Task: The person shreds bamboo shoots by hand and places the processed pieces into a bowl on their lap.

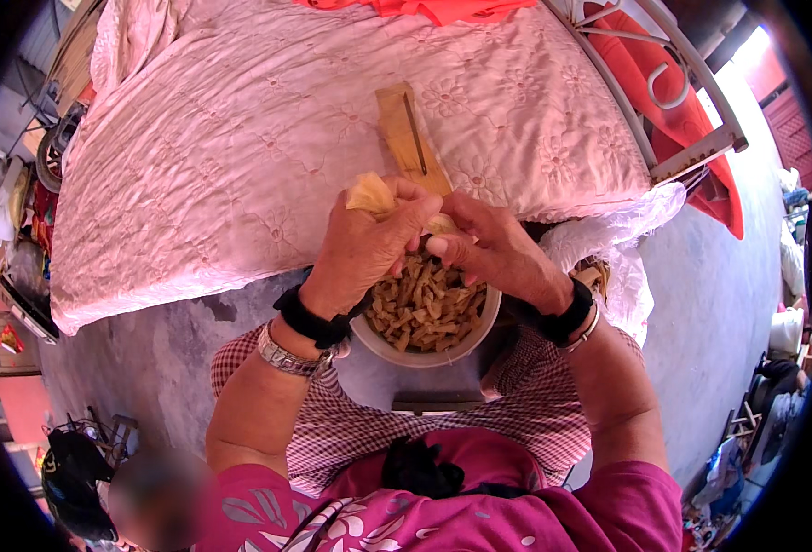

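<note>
My left hand [374, 227] is closed round a pale yellow, thin-looking piece [370, 193], whose crumpled end sticks up above the fingers. My right hand [493, 244] is closed too, thumb and fingers pinching a pale bit [441, 224] where both hands meet. I cannot tell whether it belongs to the same piece. Below them is a round, light-coloured bowl [421, 359], full of short, yellowish-brown strips [429, 308]. Just beyond my hands, a flat tan strip [410, 138] with a dark slit or bar along it rests on the bed.
A bed with a pink quilted cover [203, 156] fills the space ahead. Its metal frame [700, 152] and a red cloth [645, 83] are at the right. White plastic sheeting [613, 253] hangs beside my right wrist. A person [157, 492] is at the lower left.
</note>
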The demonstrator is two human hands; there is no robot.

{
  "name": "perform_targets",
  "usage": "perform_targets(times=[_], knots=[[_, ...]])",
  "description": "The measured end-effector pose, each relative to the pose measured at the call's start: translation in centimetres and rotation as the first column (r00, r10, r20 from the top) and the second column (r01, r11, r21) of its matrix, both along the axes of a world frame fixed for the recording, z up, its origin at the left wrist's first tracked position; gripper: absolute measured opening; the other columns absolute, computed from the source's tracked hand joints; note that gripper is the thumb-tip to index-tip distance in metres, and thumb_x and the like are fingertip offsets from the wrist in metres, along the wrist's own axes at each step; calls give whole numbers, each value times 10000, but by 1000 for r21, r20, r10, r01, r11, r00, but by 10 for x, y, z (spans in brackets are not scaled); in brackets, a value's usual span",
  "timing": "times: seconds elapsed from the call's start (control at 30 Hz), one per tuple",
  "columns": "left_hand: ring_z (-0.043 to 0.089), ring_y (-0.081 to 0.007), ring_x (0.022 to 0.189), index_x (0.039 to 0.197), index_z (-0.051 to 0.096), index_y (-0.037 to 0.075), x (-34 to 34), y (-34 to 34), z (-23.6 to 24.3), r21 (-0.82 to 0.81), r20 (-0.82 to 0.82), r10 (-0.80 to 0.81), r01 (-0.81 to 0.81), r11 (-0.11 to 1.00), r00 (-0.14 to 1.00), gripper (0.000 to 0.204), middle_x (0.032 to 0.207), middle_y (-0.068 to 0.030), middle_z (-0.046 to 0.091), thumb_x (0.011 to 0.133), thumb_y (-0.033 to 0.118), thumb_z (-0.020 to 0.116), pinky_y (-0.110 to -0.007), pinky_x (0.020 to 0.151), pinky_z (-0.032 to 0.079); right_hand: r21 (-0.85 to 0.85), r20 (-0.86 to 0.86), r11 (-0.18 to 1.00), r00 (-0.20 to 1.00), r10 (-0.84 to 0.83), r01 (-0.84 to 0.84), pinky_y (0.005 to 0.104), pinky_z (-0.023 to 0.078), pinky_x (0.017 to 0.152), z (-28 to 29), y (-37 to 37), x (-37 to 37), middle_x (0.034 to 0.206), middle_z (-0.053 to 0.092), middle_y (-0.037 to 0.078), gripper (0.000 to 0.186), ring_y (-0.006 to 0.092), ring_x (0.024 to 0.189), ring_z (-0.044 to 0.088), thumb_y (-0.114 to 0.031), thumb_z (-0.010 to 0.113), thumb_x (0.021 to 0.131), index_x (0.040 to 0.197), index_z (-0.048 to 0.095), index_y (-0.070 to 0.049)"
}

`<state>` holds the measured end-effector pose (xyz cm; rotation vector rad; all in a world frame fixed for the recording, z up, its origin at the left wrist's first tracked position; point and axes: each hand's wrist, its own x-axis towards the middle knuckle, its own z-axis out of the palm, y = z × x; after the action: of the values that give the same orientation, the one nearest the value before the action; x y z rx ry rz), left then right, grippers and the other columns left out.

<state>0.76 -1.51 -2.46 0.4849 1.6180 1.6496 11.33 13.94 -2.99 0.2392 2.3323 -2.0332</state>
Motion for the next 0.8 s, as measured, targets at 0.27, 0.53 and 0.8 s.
perform_targets(times=[0.27, 0.53, 0.8], knots=[[361, -20, 479, 863, 584, 95, -19, -12, 9, 223, 135, 153, -181, 958, 979, 110, 636, 56, 460, 900, 185, 637, -177, 417, 310, 145, -138, 988, 988, 72, -51, 272, 366, 556, -2, 23, 0, 669, 438, 33, 289, 89, 642, 406, -245, 553, 958, 841, 572, 19], [339, -39, 470, 836, 573, 93, -43, 29, 15, 234, 123, 229, -253, 939, 966, 145, 629, 38, 468, 900, 211, 628, -218, 456, 350, 421, -374, 875, 925, -72, 238, 331, 385, 545, 5, 55, -42, 612, 441, 115, 249, 204, 567, 449, -190, 566, 929, 787, 532, 11], [397, -51, 470, 823, 583, 57, -63, 49, -1, 154, -131, 338, -318, 936, 932, 173, 619, 25, 495, 901, 209, 613, -232, 456, 394, 677, -419, 651, 907, -45, 344, 484, 448, 593, -4, 62, -63, 692, 592, 209, 126, 401, 695, 605, -156, 547, 892, 872, 567, -33]])
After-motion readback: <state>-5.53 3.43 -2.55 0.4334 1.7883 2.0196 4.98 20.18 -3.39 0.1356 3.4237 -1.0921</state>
